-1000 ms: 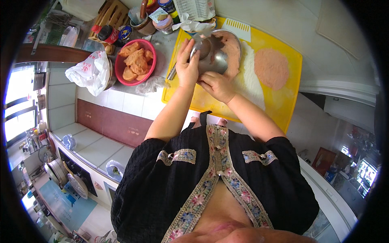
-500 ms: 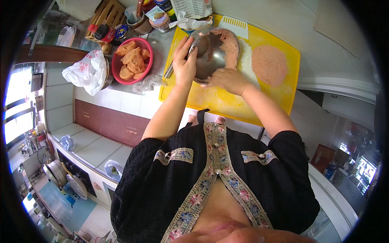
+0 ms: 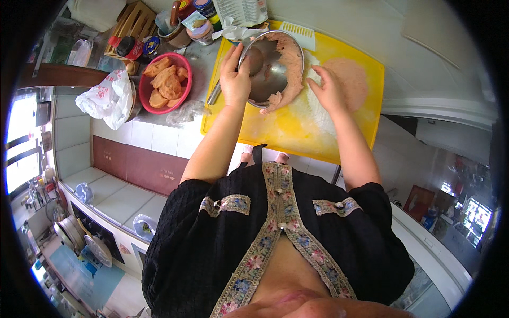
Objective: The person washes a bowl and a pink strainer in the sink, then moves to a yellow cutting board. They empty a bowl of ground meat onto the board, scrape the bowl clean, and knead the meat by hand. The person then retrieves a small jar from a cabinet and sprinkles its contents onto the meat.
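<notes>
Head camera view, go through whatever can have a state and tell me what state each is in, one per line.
Metal bowl: tipped on its side, pink paste clinging to its rim.
Left hand: gripping the bowl's edge.
Right hand: open, flat on the yellow cutting board.
Flattened pink patty: lying on the board.
Red bowl: upright, filled with orange pieces.
White plastic bag: crumpled.

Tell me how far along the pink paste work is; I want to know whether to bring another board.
Done: one flat pink round lies on the yellow cutting board. In hand: the left hand tips the metal bowl, where pink paste clings to the rim, while the right hand rests on a white patch of board. Left: most paste sits in the bowl, unshaped.
</notes>
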A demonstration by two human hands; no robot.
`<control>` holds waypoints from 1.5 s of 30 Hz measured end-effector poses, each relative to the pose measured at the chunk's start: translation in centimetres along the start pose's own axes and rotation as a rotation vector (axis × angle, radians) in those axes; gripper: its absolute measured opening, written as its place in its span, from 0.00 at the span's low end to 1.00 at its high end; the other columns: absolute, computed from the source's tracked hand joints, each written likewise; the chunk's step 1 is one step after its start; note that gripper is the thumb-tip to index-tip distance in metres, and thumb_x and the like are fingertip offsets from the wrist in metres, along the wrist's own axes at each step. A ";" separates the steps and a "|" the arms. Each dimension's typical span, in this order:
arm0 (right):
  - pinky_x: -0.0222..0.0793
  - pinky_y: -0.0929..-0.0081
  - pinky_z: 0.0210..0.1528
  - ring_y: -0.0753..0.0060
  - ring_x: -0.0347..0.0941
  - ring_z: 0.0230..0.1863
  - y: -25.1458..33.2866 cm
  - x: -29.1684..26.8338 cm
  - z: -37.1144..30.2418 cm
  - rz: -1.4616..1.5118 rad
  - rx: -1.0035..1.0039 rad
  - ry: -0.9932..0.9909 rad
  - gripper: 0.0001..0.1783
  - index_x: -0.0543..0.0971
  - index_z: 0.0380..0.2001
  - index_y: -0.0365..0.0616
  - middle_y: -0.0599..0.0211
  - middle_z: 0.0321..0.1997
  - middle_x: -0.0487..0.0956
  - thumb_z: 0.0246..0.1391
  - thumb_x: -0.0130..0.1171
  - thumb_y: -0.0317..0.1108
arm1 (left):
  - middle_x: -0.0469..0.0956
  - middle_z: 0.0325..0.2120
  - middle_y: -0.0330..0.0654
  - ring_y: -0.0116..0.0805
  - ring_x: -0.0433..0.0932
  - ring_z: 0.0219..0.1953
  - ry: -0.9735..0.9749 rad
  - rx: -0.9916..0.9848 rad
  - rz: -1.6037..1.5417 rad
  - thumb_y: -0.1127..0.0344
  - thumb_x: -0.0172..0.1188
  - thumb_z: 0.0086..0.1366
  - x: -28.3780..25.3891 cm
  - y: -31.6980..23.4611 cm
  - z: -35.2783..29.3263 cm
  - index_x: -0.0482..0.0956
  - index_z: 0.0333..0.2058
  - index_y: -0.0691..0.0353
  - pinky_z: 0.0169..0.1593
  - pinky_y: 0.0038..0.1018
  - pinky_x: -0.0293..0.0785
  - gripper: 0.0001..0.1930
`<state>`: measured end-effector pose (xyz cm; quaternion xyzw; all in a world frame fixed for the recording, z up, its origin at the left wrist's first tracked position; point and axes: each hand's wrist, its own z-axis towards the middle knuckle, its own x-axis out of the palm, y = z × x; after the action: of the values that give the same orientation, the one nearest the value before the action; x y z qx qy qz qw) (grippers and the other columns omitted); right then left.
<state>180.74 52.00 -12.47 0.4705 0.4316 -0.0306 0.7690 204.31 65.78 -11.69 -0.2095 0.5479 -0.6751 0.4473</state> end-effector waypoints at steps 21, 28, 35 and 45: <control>0.71 0.64 0.55 0.53 0.75 0.55 -2.1 0.2 -2.5 -0.414 0.385 0.395 0.14 0.83 0.44 0.39 0.55 0.52 0.81 0.64 0.52 0.33 | 0.74 0.60 0.46 0.37 0.72 0.63 -0.032 -0.052 -0.020 0.71 0.60 0.68 -0.3 0.8 -0.5 0.78 0.59 0.61 0.66 0.28 0.64 0.21; 0.73 0.64 0.54 0.54 0.76 0.54 1.0 -0.1 4.1 -0.185 -0.291 0.050 0.12 0.82 0.45 0.41 0.58 0.50 0.81 0.61 0.54 0.31 | 0.75 0.58 0.52 0.48 0.72 0.62 -0.040 0.003 -0.013 0.71 0.61 0.65 0.5 0.3 -0.4 0.80 0.57 0.58 0.66 0.36 0.65 0.21; 0.73 0.61 0.57 0.53 0.73 0.55 1.7 3.2 6.6 -0.711 -0.372 0.177 0.14 0.80 0.45 0.37 0.55 0.51 0.77 0.57 0.54 0.29 | 0.74 0.61 0.50 0.47 0.71 0.64 -0.041 0.013 0.070 0.83 0.53 0.55 0.9 -1.6 -1.4 0.80 0.57 0.56 0.67 0.34 0.65 0.30; 0.72 0.57 0.59 0.49 0.76 0.56 2.7 8.7 4.6 -0.711 0.074 0.610 0.21 0.80 0.49 0.34 0.47 0.56 0.80 0.55 0.60 0.36 | 0.79 0.56 0.47 0.48 0.73 0.61 -0.122 0.233 0.107 0.86 0.50 0.49 2.0 -2.1 -3.0 0.84 0.51 0.60 0.68 0.37 0.64 0.30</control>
<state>190.31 53.21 -15.71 0.3081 0.7709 -0.1679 0.5317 200.16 65.79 -11.06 -0.1674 0.4480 -0.6954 0.5364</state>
